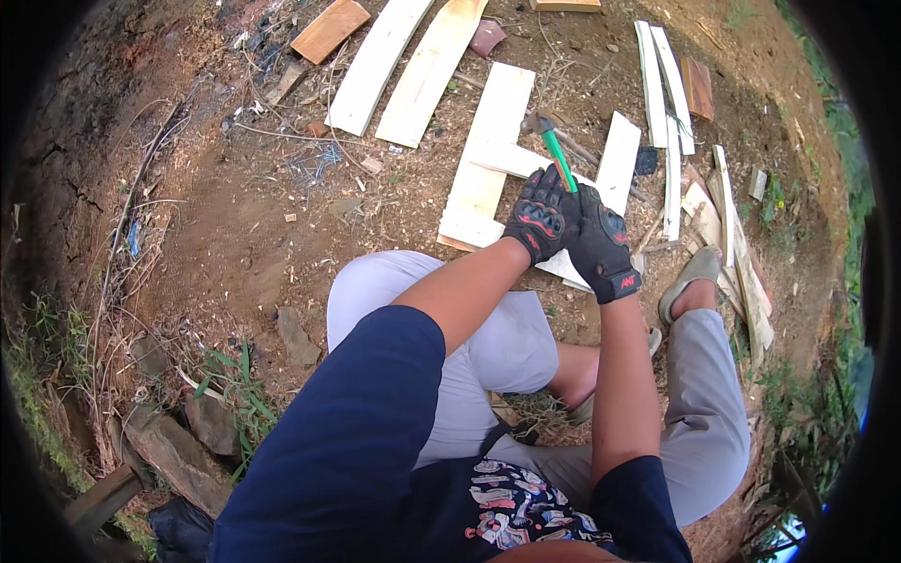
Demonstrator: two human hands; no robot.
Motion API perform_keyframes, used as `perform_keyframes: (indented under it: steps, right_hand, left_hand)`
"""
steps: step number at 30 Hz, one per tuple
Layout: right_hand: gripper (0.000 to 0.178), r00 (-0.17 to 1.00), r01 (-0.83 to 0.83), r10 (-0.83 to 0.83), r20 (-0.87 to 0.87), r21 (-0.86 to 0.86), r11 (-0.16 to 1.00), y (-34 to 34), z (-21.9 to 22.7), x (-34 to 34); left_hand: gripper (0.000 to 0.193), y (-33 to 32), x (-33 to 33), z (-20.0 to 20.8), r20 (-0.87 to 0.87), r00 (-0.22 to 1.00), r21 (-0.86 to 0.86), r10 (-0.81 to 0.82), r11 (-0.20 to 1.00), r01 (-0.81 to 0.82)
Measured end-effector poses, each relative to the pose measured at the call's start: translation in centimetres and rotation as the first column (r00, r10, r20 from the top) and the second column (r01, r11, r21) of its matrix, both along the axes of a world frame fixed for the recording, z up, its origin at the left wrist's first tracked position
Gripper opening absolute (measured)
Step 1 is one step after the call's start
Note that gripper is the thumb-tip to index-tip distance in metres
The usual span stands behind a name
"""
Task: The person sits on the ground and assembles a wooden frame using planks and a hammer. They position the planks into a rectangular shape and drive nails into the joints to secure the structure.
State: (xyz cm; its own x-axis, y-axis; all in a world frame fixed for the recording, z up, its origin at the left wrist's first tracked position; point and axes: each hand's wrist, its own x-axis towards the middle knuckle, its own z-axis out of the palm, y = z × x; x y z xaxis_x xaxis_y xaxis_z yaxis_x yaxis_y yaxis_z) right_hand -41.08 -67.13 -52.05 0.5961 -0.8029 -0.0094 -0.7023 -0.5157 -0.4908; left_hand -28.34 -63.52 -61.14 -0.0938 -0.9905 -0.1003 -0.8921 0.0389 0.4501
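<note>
The right grip (601,235), in a black glove, was wrapped around the lower handle of a green-handled hammer (552,143); the left grip (538,220), gloved alike, lay against it with fingers stretched forward, its palm hidden, so whether it grasped anything I could not tell; the hammer slanted up from between the gloves, its head pointing away from the person, above the boards. Beneath everything spread the brown dirt ground (235,225), strewn with chips; on it, before the person's bent legs, a long pale plank (502,103) and a shorter pale board (618,164) stood apart, with a crosspiece (511,159) reaching between them, partly under the gloves; two broad boards (432,70) lay beyond, to the left; narrow strips (673,178) lay to the right; a reddish-brown block (696,89) sat beside them; a smaller dark block (646,160) rested nearer the shorter board.
</note>
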Motion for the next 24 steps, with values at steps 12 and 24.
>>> perform_keyframes:
  steps: [12, 24]
  right_hand:
    - [0.041, 0.992, -0.006, 0.001, -0.123, -0.042, 0.999, 2.9, -3.2, 5.5]
    - [0.063, 0.987, -0.022, 0.011, -0.158, -0.065, 0.998, 2.7, -2.5, 5.8]
  left_hand:
    - [0.080, 0.8, 0.1, -5.9, 0.869, -0.482, 0.012, 0.114, 0.968, 0.251]
    - [0.055, 1.0, -1.8, -5.6, -0.648, -0.762, 0.229, 0.012, 0.956, -0.180]
